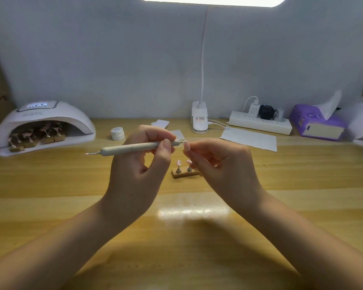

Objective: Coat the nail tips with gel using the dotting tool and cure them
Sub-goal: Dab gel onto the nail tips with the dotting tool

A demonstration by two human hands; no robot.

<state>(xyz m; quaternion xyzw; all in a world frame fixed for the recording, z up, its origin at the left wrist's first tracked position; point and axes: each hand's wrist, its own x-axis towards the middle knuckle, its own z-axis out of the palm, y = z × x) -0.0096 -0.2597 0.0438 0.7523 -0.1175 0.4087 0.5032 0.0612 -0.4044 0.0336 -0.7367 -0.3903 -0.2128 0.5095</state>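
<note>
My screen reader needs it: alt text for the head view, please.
Left hand holds a grey dotting tool, its tip at a nail tip pinched by the right hand. A curing lamp sits left.

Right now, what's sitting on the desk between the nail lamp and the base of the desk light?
In the head view, a small white gel jar stands between the nail lamp and the desk light base, with white paper slips just beyond it.

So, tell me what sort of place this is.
Probably a home nail-art desk: a nail curing lamp holding nail tips on stands, a small gel pot, and a dotting tool held over the wooden desk.
</note>
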